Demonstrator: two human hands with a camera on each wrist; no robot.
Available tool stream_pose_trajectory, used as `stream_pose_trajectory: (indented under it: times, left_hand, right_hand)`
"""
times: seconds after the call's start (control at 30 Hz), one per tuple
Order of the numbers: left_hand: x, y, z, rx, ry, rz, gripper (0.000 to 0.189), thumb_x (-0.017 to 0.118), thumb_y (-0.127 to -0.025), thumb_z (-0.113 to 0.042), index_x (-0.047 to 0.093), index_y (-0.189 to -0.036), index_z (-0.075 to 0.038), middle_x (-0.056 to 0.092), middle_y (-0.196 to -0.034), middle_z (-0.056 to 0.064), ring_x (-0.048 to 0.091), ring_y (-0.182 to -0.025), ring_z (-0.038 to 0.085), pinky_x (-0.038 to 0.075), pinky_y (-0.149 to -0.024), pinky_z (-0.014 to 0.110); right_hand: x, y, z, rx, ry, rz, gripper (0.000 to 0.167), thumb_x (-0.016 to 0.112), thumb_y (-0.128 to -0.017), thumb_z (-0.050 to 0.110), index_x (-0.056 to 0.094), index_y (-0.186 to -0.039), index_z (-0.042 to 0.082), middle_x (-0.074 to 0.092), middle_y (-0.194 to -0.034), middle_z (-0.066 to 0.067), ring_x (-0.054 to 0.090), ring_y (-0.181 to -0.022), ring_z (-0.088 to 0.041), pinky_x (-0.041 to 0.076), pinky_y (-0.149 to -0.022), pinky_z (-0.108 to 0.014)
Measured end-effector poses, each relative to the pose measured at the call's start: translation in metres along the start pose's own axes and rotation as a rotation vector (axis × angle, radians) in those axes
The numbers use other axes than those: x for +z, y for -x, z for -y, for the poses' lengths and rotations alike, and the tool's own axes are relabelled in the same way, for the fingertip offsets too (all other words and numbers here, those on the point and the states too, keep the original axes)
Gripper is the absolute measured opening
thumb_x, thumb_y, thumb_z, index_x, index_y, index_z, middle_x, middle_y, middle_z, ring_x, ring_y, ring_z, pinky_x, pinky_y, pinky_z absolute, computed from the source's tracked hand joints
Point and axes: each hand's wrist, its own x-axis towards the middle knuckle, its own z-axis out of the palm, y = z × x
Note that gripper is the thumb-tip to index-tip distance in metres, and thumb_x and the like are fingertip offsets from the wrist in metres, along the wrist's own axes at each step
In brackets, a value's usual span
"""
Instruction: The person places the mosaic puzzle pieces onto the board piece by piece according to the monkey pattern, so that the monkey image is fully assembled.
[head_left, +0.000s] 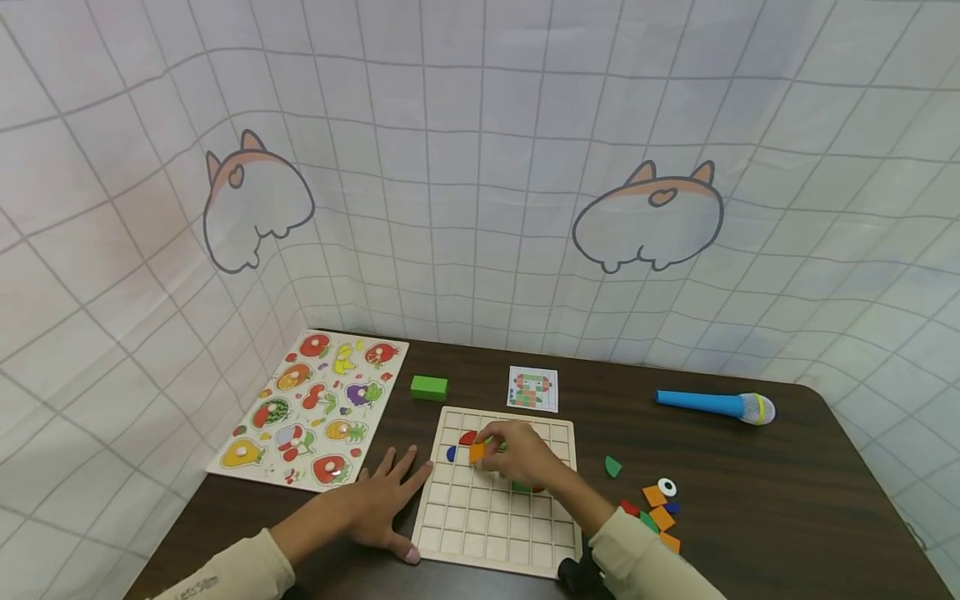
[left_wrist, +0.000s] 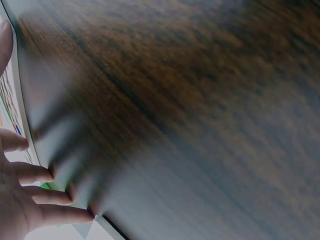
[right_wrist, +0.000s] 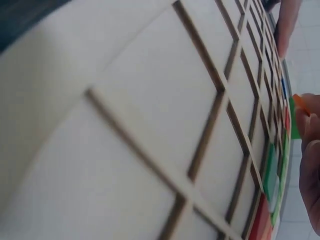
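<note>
In the head view a wooden grid board (head_left: 476,521) lies on the dark table. My right hand (head_left: 517,450) reaches over its upper part and pinches an orange square tile (head_left: 477,452) between thumb and fingertips; the right wrist view shows the tile's orange edge (right_wrist: 300,104) there too. A red piece (head_left: 467,437) and a blue piece (head_left: 451,453) sit in cells close by. Green and red pieces show partly under the right hand, which hides part of the grid. My left hand (head_left: 378,500) rests with spread fingers at the board's left edge.
Loose tiles, including an orange square (head_left: 662,518) and a green quarter piece (head_left: 612,466), lie right of the board. Behind it are a pattern card (head_left: 533,388) and a green block (head_left: 429,387). A fruit puzzle board (head_left: 300,400) lies left, a blue microphone (head_left: 705,404) right.
</note>
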Motion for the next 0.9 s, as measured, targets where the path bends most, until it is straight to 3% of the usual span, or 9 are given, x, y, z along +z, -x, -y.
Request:
stream_pose_trajectory:
  times: [0.13,0.4,0.9]
  left_hand:
    - [0.000,0.001,0.000,0.007,-0.001,-0.003,0.120,0.073,-0.072,-0.075,0.014,-0.163,-0.022,0.007,-0.169,0.018,0.007,-0.152,0.051,0.028,-0.108,0.074]
    - [0.001,0.002,0.000,0.019,0.001,-0.026,0.120,0.073,-0.071,-0.075,0.016,-0.163,-0.022,0.007,-0.168,0.019,0.008,-0.151,0.051,0.027,-0.108,0.074]
    - [0.002,0.002,0.000,0.005,-0.011,-0.024,0.120,0.072,-0.071,-0.076,0.016,-0.163,-0.022,0.007,-0.169,0.017,0.009,-0.152,0.050,0.027,-0.109,0.074]
  right_hand:
    - [0.009,-0.007,-0.003,0.028,-0.020,-0.029,0.024,0.080,-0.083,0.006,0.071,-0.105,0.001,0.068,-0.080,-0.003,0.058,-0.056,-0.010,0.049,-0.053,-0.024]
    - [0.023,-0.015,0.001,0.070,0.148,-0.085,0.023,0.085,-0.079,0.016,0.074,-0.098,0.008,0.063,-0.071,0.007,0.054,-0.061,-0.007,0.042,-0.056,-0.023]
    - [0.022,-0.014,0.008,0.086,0.184,-0.092,0.020,0.081,-0.081,0.015,0.077,-0.100,0.009,0.061,-0.071,0.008,0.053,-0.061,-0.008,0.042,-0.055,-0.024]
